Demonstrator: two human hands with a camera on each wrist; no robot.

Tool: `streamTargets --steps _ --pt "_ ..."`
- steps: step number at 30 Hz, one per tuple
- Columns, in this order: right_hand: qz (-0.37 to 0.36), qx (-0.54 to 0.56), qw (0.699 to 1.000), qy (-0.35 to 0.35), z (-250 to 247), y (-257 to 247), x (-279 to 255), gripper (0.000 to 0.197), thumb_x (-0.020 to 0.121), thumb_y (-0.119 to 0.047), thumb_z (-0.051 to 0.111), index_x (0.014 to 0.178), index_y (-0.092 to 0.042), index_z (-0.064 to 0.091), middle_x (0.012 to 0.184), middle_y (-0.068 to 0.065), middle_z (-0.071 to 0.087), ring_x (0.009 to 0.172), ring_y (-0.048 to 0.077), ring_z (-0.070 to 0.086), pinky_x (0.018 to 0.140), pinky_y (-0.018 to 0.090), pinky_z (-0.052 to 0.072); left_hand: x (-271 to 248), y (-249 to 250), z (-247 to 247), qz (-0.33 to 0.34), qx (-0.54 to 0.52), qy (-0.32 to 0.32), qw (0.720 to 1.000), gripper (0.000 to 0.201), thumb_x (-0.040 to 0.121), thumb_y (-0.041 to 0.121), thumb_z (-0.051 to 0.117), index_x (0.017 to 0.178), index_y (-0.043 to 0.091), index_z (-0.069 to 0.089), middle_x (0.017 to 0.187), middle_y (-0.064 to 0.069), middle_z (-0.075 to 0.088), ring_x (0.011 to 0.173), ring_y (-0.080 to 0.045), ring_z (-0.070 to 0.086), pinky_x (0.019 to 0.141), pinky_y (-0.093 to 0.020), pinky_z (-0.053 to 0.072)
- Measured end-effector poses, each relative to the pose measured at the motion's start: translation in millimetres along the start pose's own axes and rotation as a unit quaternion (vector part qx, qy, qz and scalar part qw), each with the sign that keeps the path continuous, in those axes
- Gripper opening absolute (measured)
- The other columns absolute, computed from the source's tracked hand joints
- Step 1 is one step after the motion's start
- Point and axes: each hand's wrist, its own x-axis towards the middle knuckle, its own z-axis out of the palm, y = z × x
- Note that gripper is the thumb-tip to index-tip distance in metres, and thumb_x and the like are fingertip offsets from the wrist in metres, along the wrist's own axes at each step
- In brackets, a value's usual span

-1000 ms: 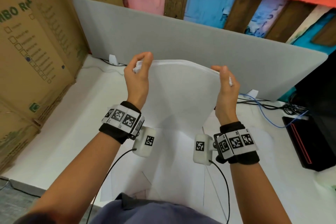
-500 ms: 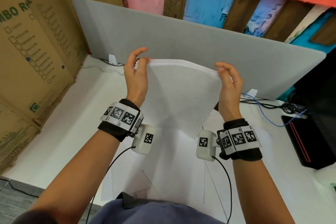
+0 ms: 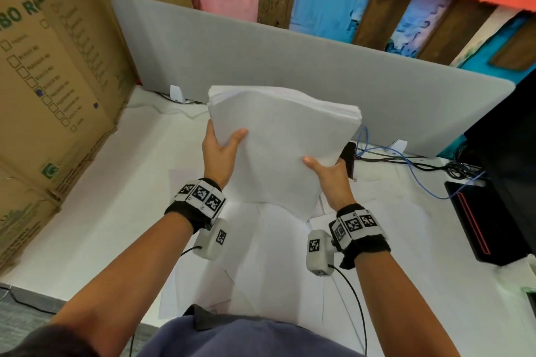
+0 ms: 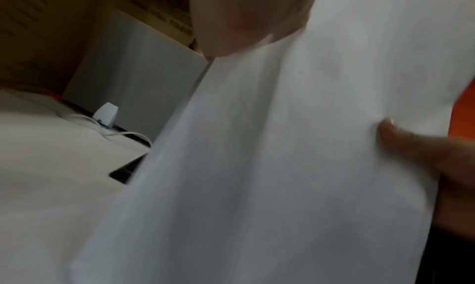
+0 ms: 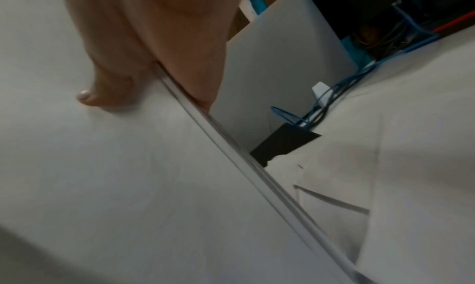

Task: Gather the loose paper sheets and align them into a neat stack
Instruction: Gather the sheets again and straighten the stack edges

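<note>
The head view is bright, evenly lit and sharp, bowed at its edges. Both wrist views are dim, grainy and motion-blurred.

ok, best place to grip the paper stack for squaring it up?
The two long side edges, one hand from each side, as now: left hand and right hand hold the stack with thumbs on the near face. It stands tilted, bottom edge on loose sheets; its top edges are fanned, so a light side grip probably lets it be tapped even.

Both forearms raised forward; left hand [image 3: 222, 148] grip, right hand [image 3: 327, 174] grip pinch paper stack [image 3: 285, 148], thumbs on top
</note>
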Motion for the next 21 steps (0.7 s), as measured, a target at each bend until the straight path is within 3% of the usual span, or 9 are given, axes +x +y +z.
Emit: streamTargets --steps 2,5,11,15,17,19,21 --pt "-0.030 0.016 0.999 0.013 5 -14 -4 0.025 0.081 -0.003 0.067 0.082 -0.025 0.055 0.083 -0.010 0.062 0.073 -0.003 0.061 0.065 0.009 0.050 4 11 4 0.031 -0.020 0.023 0.999 0.033 0.085 0.004 0.063 0.110 0.021 0.050 0.101 0.011 0.060 0.086 0.010 0.061 0.076 -0.012 0.048" --pt "-0.071 0.042 0.996 0.014 6 -27 -6 0.025 0.083 -0.002 0.064 0.081 -0.025 0.055 0.082 -0.012 0.061 0.064 -0.010 0.062 0.060 0.006 0.046 8 28 4 0.077 -0.045 0.020 0.996 0.039 0.083 0.001 0.064 0.099 0.030 0.043 0.100 0.009 0.057 0.086 0.010 0.060 0.076 -0.012 0.047" --pt "-0.077 0.045 0.996 -0.001 5 -27 -2 0.029 0.079 0.004 0.066 0.085 -0.024 0.058 0.074 -0.017 0.069 0.069 -0.007 0.065 0.064 0.010 0.049 11 17 -13 0.074 -0.023 0.019 0.997 0.050 0.076 0.003 0.071 0.108 0.021 0.038 0.105 0.005 0.052 0.087 0.011 0.057 0.079 -0.013 0.047" --pt "-0.035 0.012 0.999 -0.022 9 -7 -3 0.031 0.076 0.000 0.070 0.095 -0.022 0.058 0.093 -0.006 0.065 0.078 -0.004 0.064 0.073 0.012 0.049 8 2 -15 0.016 -0.011 -0.016 1.000 0.050 0.078 0.001 0.070 0.119 0.010 0.042 0.105 0.003 0.058 0.088 0.008 0.061 0.077 -0.014 0.049" --pt "-0.027 0.015 0.999 -0.019 9 -8 -2 0.030 0.076 0.000 0.071 0.093 -0.022 0.059 0.091 -0.006 0.064 0.077 -0.004 0.064 0.073 0.013 0.050 9 3 -14 0.008 -0.018 -0.012 1.000 0.050 0.079 0.002 0.069 0.123 0.004 0.044 0.105 0.002 0.060 0.089 0.005 0.063 0.076 -0.015 0.050" --pt "-0.038 0.019 0.999 -0.015 7 -19 -1 0.031 0.076 0.003 0.070 0.085 -0.024 0.058 0.086 -0.009 0.064 0.069 -0.007 0.064 0.069 0.011 0.050 12 9 -15 0.020 -0.028 -0.012 0.999 0.049 0.078 0.005 0.071 0.120 0.004 0.048 0.105 0.002 0.062 0.090 0.002 0.064 0.077 -0.017 0.050" --pt "-0.059 0.021 0.998 -0.021 2 -26 0 0.032 0.075 0.004 0.070 0.083 -0.025 0.058 0.085 -0.010 0.064 0.068 -0.008 0.064 0.068 0.011 0.051 13 16 -17 0.035 -0.043 -0.020 0.998 0.047 0.073 0.015 0.074 0.113 0.013 0.050 0.105 0.003 0.062 0.092 -0.001 0.064 0.078 -0.019 0.051"
